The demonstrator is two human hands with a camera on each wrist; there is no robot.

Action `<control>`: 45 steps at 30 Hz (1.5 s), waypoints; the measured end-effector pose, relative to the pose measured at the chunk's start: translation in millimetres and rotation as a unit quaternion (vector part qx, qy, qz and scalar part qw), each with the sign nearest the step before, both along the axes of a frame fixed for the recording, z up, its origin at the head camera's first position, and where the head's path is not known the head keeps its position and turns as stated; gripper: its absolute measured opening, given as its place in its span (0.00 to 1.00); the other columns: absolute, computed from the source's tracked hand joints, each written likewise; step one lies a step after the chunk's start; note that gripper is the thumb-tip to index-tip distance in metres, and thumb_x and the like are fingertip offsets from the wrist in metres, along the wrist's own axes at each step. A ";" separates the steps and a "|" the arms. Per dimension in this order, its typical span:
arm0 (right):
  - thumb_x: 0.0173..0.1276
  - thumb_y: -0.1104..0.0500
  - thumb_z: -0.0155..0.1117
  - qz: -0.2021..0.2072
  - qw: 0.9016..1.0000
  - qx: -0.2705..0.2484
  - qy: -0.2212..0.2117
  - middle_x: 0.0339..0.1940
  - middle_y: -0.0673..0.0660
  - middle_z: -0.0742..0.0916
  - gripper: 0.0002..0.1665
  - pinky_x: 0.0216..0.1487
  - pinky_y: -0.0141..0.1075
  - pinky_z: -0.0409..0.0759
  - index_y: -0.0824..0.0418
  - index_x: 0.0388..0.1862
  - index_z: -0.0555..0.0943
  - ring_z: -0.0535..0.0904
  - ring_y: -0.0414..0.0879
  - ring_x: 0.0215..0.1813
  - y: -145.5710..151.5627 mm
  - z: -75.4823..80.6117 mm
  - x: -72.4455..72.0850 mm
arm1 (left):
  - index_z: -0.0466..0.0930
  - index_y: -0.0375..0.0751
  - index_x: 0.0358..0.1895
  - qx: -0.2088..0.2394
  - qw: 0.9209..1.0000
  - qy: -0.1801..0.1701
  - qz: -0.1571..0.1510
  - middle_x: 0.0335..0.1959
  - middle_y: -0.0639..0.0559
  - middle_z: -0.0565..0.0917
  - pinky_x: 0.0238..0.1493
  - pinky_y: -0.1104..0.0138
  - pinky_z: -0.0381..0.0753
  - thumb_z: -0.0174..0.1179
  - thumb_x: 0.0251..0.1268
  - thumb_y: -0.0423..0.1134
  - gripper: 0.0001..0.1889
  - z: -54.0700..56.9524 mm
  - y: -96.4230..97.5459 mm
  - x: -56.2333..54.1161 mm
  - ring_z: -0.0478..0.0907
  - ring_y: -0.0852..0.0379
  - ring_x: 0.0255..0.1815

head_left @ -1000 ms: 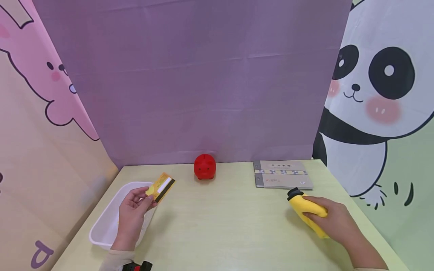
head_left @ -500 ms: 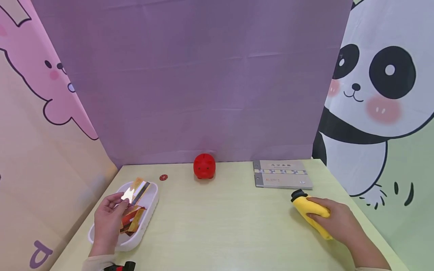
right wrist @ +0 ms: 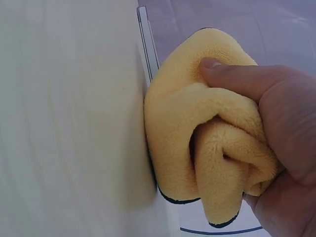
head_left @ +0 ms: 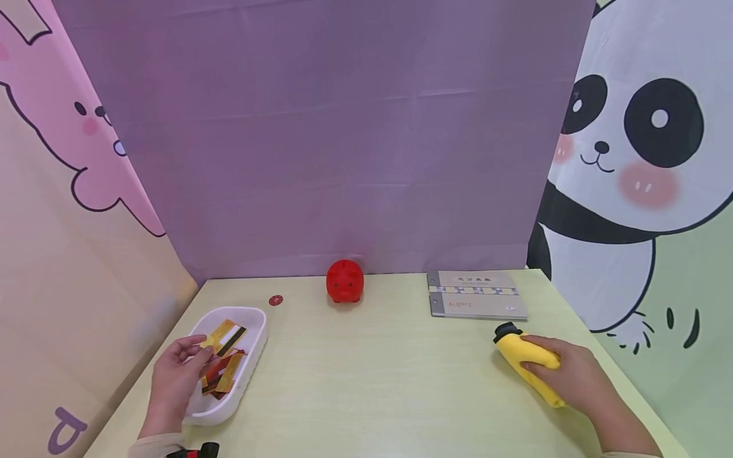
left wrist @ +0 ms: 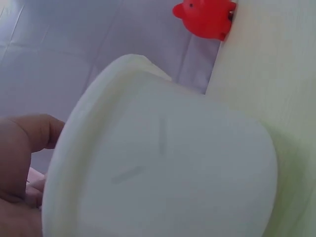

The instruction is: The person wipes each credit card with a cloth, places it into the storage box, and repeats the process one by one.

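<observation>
Over the white plastic basket (head_left: 263, 334) at the table's left, my left hand (head_left: 179, 372) pinches a gold bank card (head_left: 224, 337) with a dark stripe by its near corner. Below it, several gold and red cards (head_left: 229, 375) lie inside. In the left wrist view the basket's wall (left wrist: 173, 163) hides the card and most of the fingers (left wrist: 42, 133). At the right, my right hand (head_left: 569, 375) grips a folded yellow towel (head_left: 527, 362) with black edging. Its thumb (right wrist: 232, 74) presses on the plush fabric (right wrist: 173, 133), held close to the tabletop.
A red piggy bank (head_left: 345, 281) stands at the back middle of the table (head_left: 372, 381). Left of it lies a small dark red disc (head_left: 276, 300). A grey ledger book (head_left: 477, 296) rests at the back right. A purple cloth backdrop (head_left: 343, 159) rises behind.
My left hand has carried the bank card left and down over the basket, uncovering the cards inside and the red disc. My right hand, with the towel, has shifted slightly right and nearer.
</observation>
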State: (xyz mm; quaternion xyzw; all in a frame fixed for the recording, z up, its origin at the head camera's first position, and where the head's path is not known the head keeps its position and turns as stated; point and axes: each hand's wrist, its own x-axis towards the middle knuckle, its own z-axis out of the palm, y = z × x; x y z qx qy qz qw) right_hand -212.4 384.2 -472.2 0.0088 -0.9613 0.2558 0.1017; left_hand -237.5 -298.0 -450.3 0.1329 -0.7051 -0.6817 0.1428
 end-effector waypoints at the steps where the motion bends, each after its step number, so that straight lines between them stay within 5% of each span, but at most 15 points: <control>1: 0.62 0.44 0.81 -0.001 1.000 0.000 -0.001 0.60 0.68 0.86 0.36 0.49 0.59 0.83 0.54 0.67 0.84 0.82 0.61 0.50 -0.2 -0.1 -0.1 | 0.72 0.28 0.63 -0.009 1.000 -0.007 -0.006 0.37 0.51 0.80 0.45 0.63 0.90 0.62 0.74 0.27 0.18 -0.7 0.0 -0.1 0.88 0.57 0.33; 17: 0.62 0.43 0.81 -0.001 1.000 -0.005 -0.001 0.60 0.68 0.86 0.36 0.49 0.58 0.82 0.55 0.66 0.84 0.83 0.61 0.51 0.7 1.5 2.4 | 0.74 0.25 0.62 -0.080 0.991 -0.058 -0.088 0.37 0.49 0.83 0.43 0.60 0.91 0.63 0.74 0.30 0.19 -9.4 0.6 -2.4 0.89 0.54 0.35; 25: 0.62 0.42 0.80 -0.001 1.000 0.004 -0.013 0.60 0.70 0.85 0.37 0.50 0.62 0.82 0.55 0.67 0.84 0.82 0.64 0.53 5.9 -1.4 0.8 | 0.75 0.29 0.63 -0.102 0.988 -0.077 -0.088 0.38 0.49 0.83 0.39 0.60 0.91 0.66 0.74 0.34 0.20 -8.9 0.4 -2.4 0.88 0.54 0.34; 37: 0.61 0.41 0.80 0.008 0.999 0.015 -0.050 0.62 0.69 0.84 0.38 0.53 0.67 0.79 0.55 0.67 0.83 0.81 0.67 0.55 6.5 -6.8 -3.7 | 0.76 0.25 0.59 -0.107 0.990 0.003 -0.093 0.36 0.48 0.81 0.37 0.66 0.90 0.64 0.75 0.32 0.17 -7.8 10.1 -1.5 0.85 0.57 0.31; 45: 0.63 0.47 0.80 0.035 0.998 0.008 -0.051 0.61 0.70 0.84 0.36 0.55 0.66 0.79 0.59 0.67 0.82 0.80 0.64 0.55 4.8 -10.7 -7.4 | 0.77 0.26 0.59 -0.123 0.988 0.006 -0.089 0.38 0.46 0.81 0.38 0.66 0.90 0.63 0.75 0.32 0.16 -5.6 15.8 -0.4 0.85 0.55 0.33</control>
